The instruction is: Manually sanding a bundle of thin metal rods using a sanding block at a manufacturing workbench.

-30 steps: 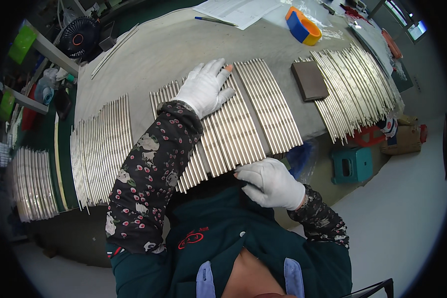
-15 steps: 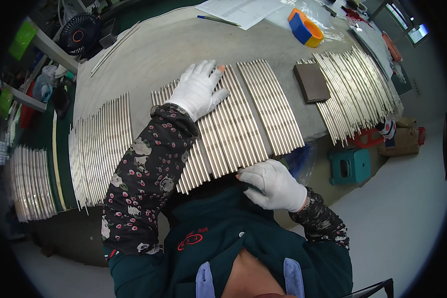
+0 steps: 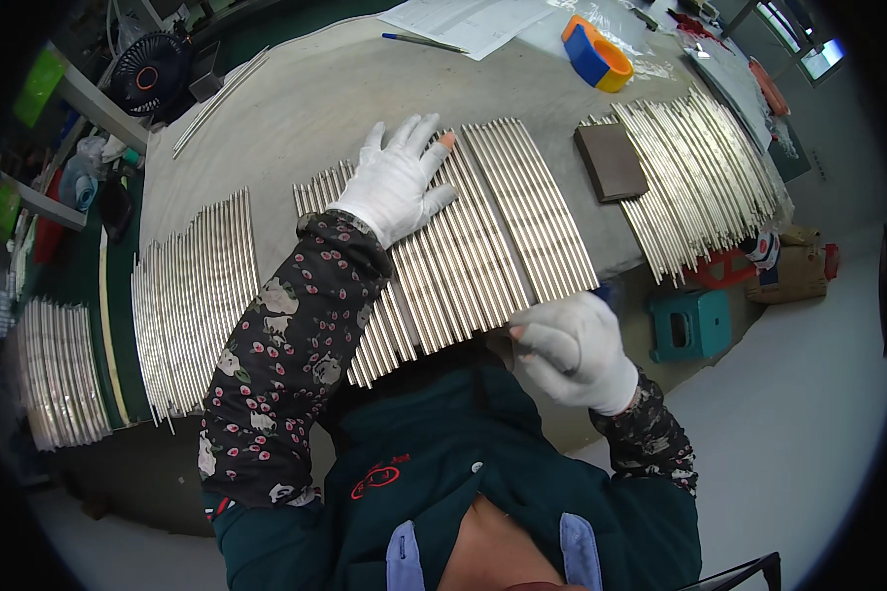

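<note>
My left hand (image 3: 391, 182), in a white glove with one bare fingertip, lies with fingers spread over the middle group of thin metal rods (image 3: 458, 256). These rods lie side by side, their near ends at the table's front edge. A narrower group of rods (image 3: 530, 207) sits just to the right, separated by a slim gap. Beside its near ends is my right hand (image 3: 577, 350), also gloved, with the fingers curled in toward the thumb. Anything within those fingers is hidden. Farther left, another set of rods (image 3: 195, 300) rests apart from my left forearm's flowered sleeve.
A dark block (image 3: 611, 163) sits against a large pile of rods (image 3: 705, 187) at right. An orange-and-blue ring (image 3: 597, 54), papers (image 3: 468, 22) and a pen (image 3: 424, 42) lie toward the back. A bundle of rods (image 3: 61, 374) is far left; a teal stool (image 3: 692, 325) stands beyond the table.
My right hand has moved right and slightly up, from the middle group's near ends toward those of the narrower group. My left hand stays on the rods, its fingers a little more spread.
</note>
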Demonstrator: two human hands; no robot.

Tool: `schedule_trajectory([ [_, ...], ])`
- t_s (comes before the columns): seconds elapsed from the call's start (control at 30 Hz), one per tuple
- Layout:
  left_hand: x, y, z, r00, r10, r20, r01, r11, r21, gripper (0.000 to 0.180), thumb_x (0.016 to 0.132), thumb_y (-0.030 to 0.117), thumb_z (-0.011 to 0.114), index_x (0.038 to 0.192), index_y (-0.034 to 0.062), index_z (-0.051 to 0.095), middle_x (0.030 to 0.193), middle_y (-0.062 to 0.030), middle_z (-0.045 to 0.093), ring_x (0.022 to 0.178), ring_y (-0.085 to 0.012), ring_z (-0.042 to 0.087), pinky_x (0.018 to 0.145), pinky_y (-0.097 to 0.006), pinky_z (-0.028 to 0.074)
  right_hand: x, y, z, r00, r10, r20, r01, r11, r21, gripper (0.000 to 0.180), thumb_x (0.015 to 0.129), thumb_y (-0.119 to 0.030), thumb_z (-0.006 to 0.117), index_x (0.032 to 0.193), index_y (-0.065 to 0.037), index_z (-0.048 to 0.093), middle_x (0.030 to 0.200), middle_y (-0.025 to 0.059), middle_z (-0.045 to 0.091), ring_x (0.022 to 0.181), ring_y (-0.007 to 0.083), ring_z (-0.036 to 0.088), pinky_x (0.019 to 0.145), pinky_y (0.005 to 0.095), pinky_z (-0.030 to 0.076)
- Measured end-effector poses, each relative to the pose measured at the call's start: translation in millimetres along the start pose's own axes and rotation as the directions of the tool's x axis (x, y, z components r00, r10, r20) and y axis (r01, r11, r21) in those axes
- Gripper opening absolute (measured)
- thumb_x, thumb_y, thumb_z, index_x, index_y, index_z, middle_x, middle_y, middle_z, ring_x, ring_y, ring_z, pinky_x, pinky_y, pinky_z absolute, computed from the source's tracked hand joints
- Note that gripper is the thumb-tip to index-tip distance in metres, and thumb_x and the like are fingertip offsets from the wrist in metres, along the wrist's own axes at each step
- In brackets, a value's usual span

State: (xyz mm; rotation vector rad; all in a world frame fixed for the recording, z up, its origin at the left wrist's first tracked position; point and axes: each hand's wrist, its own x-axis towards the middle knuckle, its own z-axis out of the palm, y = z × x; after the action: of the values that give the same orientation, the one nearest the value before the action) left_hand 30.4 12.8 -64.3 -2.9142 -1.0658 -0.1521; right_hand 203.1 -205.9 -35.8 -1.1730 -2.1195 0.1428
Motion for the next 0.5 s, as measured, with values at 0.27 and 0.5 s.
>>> schedule_trajectory([
  [0.27,-2.7,40.6,-11.0,0.813,0.449,-0.371,-0.582,0.636,-0.506,0.025,0.067,0.009,0.078,0.085,0.0098,0.061,0.109,-0.0070,0.058,0.117,-0.0281,0.053,0.098,-0.041,0.044,23.4,103.6,-36.2,0.876,0.312,-0.367,-0.475,0.681,-0.556,0.056,0.075,-0.027,0.071,0.120,0.002,0.055,0.120,0.0213,0.055,0.109,0.0358,0.054,0.091,0.0416,0.045],
  [0.5,-0.3,37.8,-15.1,0.790,0.602,-0.115,-0.572,0.656,-0.493,0.025,0.065,0.015,0.080,0.088,0.0149,0.069,0.102,-0.0030,0.059,0.101,-0.0244,0.054,0.090,-0.038,0.045,42.6,139.6,-20.6,0.730,0.611,-0.307,-0.600,0.358,-0.715,0.071,0.076,-0.049,0.067,0.131,-0.006,0.051,0.126,0.0233,0.051,0.112,0.0360,0.054,0.096,0.0501,0.039],
])
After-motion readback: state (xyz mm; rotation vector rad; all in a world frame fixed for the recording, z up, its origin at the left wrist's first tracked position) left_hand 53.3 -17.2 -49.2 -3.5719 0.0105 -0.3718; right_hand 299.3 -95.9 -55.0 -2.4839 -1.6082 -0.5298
